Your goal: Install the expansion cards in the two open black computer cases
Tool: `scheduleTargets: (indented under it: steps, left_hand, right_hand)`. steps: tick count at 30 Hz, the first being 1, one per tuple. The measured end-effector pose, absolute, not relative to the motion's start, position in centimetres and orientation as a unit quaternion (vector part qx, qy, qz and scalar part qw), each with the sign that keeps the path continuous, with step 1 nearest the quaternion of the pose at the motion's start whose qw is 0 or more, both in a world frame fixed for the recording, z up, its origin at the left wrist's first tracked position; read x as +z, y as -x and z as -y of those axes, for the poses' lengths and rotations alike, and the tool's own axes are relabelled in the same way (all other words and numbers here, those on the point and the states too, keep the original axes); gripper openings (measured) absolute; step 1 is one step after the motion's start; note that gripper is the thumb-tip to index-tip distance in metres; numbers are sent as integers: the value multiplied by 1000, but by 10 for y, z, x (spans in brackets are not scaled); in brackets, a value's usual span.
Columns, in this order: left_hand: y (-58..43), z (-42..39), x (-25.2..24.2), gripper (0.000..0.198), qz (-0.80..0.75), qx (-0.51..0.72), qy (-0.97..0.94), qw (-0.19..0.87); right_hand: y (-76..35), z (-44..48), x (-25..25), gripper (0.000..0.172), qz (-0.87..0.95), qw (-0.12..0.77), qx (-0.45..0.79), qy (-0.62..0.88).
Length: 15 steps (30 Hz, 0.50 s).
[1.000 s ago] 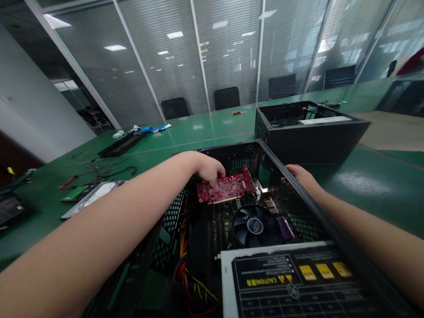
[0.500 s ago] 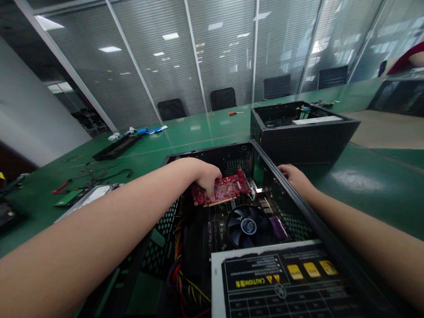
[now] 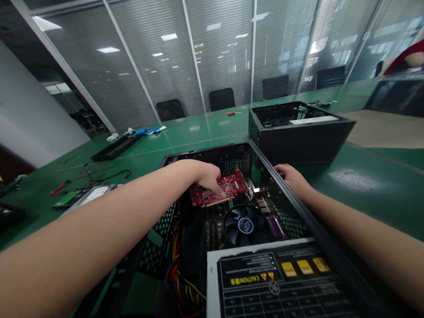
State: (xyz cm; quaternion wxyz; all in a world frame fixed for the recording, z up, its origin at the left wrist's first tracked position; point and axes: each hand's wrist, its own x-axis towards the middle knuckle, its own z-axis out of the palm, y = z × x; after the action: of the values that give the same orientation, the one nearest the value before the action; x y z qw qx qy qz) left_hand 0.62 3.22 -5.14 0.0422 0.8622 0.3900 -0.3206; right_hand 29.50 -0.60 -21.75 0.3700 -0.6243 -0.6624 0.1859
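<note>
An open black computer case (image 3: 212,149) lies in front of me. Inside it, my left hand (image 3: 210,176) is closed on a red graphics card (image 3: 234,183); the thumb presses on its face and the other fingers are hidden behind it. The card sits tilted over the motherboard, and whether its gold edge is in a slot I cannot tell. Nearer to me are a black CPU fan (image 3: 246,225) and a power supply (image 3: 263,283) with a caution label. My right hand (image 3: 291,176) grips the case's right wall from outside, fingertips partly hidden.
A second black case (image 3: 297,139) stands behind to the right. A screwdriver (image 3: 234,113) lies farther back. On the left are a black panel (image 3: 114,147), a hard drive (image 3: 91,196) and loose cables (image 3: 102,174). A person in red (image 3: 409,57) sits far right.
My left thumb has slid to the right along the card's lower edge. The card has barely moved, and my right hand stays at the case wall.
</note>
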Motion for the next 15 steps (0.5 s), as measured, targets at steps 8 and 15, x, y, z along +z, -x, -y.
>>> scheduleTargets:
  steps: [8, 15]
  left_hand:
    - [-12, -30, -53, 80, -381, -303, -873, -41]
    - [-4, -37, -48, 65, -400, -290, -865, 85]
  right_hand:
    - [-296, 5, -219, 31, 669, 366, 176, 622]
    - [-297, 5, -219, 28, 671, 369, 192, 614]
